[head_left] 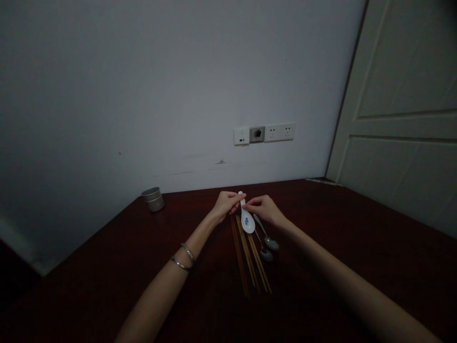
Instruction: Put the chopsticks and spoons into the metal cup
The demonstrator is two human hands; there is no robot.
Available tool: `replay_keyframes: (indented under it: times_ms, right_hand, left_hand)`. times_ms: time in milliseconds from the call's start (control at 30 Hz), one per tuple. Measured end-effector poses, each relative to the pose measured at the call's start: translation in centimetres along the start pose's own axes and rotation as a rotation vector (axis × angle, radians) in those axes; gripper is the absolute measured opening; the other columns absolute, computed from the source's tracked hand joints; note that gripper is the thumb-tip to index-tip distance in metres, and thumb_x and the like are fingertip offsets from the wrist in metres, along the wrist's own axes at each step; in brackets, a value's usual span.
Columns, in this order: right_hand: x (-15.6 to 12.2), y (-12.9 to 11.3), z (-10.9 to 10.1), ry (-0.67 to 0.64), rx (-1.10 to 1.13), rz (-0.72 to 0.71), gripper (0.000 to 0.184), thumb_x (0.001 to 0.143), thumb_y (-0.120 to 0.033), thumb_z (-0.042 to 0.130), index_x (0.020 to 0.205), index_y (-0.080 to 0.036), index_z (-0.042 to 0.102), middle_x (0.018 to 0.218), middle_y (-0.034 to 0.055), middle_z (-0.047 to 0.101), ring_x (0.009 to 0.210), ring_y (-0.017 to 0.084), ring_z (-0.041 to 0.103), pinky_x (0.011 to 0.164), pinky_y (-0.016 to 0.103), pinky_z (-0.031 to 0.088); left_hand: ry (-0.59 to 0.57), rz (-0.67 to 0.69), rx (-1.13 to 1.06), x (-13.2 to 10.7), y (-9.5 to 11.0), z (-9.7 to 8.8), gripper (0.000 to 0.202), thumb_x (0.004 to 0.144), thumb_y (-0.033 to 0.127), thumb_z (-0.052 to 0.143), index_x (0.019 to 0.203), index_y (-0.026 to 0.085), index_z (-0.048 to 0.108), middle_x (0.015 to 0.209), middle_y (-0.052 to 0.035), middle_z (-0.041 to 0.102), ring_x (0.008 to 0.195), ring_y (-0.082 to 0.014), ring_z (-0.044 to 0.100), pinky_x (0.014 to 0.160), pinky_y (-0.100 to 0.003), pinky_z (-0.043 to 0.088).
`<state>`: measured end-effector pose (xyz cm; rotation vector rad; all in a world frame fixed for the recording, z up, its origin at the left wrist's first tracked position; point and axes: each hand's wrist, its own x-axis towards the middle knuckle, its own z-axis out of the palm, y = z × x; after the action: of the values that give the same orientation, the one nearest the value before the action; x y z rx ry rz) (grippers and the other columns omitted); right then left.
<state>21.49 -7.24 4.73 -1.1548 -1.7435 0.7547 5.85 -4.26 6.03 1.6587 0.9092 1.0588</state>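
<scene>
A white soup spoon (248, 222) with a blue mark in its bowl is held up over the table, bowl toward me. My left hand (227, 202) pinches its handle near the far end. Fingers of my right hand (264, 208) are closed on the same handle, closer to the bowl. Below lie several wooden chopsticks (246, 252), side by side and pointing toward me; the spoon and my hands cover their far ends. Two metal spoons, one (271, 243) farther right and another (266, 255) nearer, rest beside the chopsticks with their bowls toward me.
A grey metal cup (153, 199) stands at the table's back left corner. The dark red table (107, 276) meets a pale wall carrying sockets (279, 132). A panelled door (403, 124) rises at the right, and a thin strip (324, 181) lies along the back edge.
</scene>
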Motion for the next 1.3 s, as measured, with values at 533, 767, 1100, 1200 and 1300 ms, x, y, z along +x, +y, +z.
replay_keyframes:
  times_ms: [533,767,1100,1200,1300]
  right_hand:
    - [0.7,6.3,-4.5,-0.002,-0.115,0.26,0.037,0.063,-0.043,0.062,0.07,-0.007,0.07,0.046,-0.0001,0.051,0.036,0.004,0.032,0.037,0.021,0.023]
    - [0.3,8.8,-5.0,-0.106,-0.061,0.4,0.038,0.06,-0.047,0.064,0.064,-0.009,0.066,0.044,-0.0025,0.047,0.032,0.003,0.032,0.033,0.02,0.02]
    - [-0.2,8.8,-5.0,-0.126,-0.072,0.488,0.037,0.053,-0.046,0.07,0.061,-0.01,0.065,0.044,-0.0035,0.047,0.035,0.002,0.032,0.033,0.017,0.021]
    - [-0.2,9.0,-5.0,-0.141,-0.077,0.507,0.038,0.052,-0.047,0.071,0.06,-0.011,0.064,0.044,-0.0036,0.048,0.036,0.002,0.032,0.033,0.017,0.022]
    - [-0.2,8.9,-5.0,-0.144,-0.078,0.53,0.036,0.052,-0.046,0.071,0.059,-0.011,0.064,0.043,-0.0039,0.047,0.035,0.002,0.032,0.033,0.016,0.022]
  left_hand:
    - [0.2,-0.107,-0.112,1.1,-4.6,-3.5,0.041,0.072,0.049,0.053,0.078,0.01,0.062,0.043,0.0048,0.043,0.031,-0.0037,0.032,0.033,-0.019,0.018]
    - [0.347,-0.252,-0.289,0.8,-7.2,-6.1,0.032,0.071,0.041,0.056,0.077,0.01,0.059,0.046,0.0062,0.04,0.032,-0.0023,0.03,0.036,-0.018,0.015]
    - [0.406,-0.325,-0.345,0.5,-8.4,-7.1,0.027,0.073,0.035,0.055,0.077,0.009,0.059,0.047,0.0061,0.04,0.033,-0.0023,0.029,0.036,-0.018,0.013]
    - [0.415,-0.332,-0.336,0.4,-8.7,-7.3,0.029,0.071,0.037,0.057,0.078,0.009,0.059,0.047,0.0063,0.04,0.034,-0.0021,0.029,0.036,-0.018,0.014]
    - [0.416,-0.337,-0.32,0.3,-8.9,-7.4,0.031,0.07,0.039,0.058,0.078,0.009,0.059,0.048,0.0064,0.04,0.034,-0.0021,0.03,0.036,-0.018,0.016]
